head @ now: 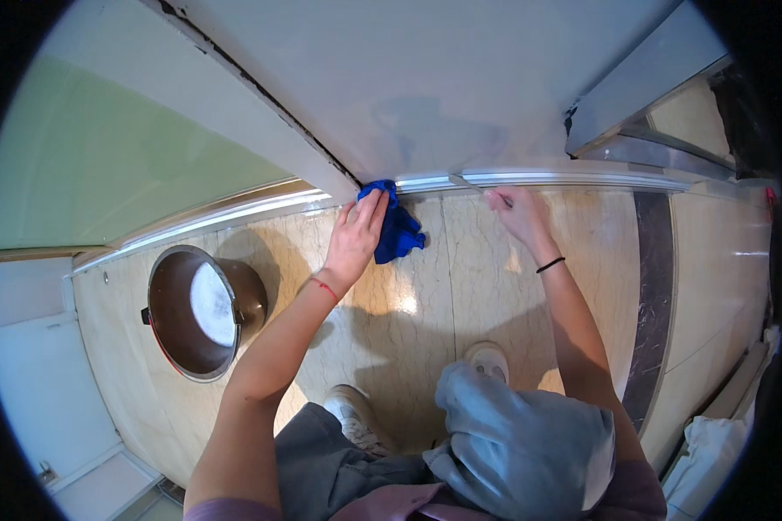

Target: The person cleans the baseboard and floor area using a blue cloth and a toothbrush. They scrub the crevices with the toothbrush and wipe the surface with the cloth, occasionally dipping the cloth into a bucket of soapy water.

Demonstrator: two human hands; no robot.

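Note:
My left hand (360, 236) presses a crumpled blue cloth (399, 231) against the metal sliding-door track (534, 178), beside the lower corner of the white door frame. The cloth's loose end lies on the tiled floor. To the right, my right hand (516, 211) holds a thin, flat metal tool (467, 183) by its near end; its far tip meets the track. The exact kind of tool cannot be told. A grey cloth (521, 436) is draped over my right thigh.
A brown bucket (251, 296) of sudsy water stands on the floor at left, near a green-panelled sliding door (117, 156). A white panel (430, 78) rises behind the track. White material (710, 449) lies at lower right.

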